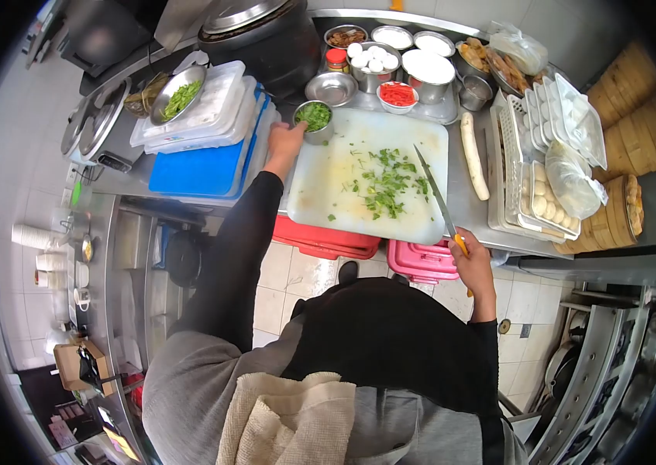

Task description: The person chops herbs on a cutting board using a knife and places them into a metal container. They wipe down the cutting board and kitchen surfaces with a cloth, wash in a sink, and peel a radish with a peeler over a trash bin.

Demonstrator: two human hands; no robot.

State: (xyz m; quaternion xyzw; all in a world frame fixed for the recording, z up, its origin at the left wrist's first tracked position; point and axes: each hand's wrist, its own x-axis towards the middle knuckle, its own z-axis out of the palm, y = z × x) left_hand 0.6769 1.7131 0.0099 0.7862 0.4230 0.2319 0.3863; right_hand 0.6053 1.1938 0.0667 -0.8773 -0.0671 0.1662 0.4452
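My left hand point(287, 142) grips the near left side of a metal cup point(320, 137) filled with chopped green herbs, at the upper left corner of the white cutting board point(320, 194). My right hand point(473, 266) is closed around the orange handle of a kitchen knife point(436, 191). Its blade points away from me over the board's right side, beside the loose herbs. Chopped green herbs point(386, 184) lie scattered across the middle of the board, some leaves larger than others.
Behind the board stand a bowl of red shreds point(397, 94), a pot of eggs point(374, 58) and a steel bowl point(332, 88). Stacked plastic containers point(204, 108) are on the left. A long pale roll point(473, 155) and a white basket point(510, 167) lie on the right.
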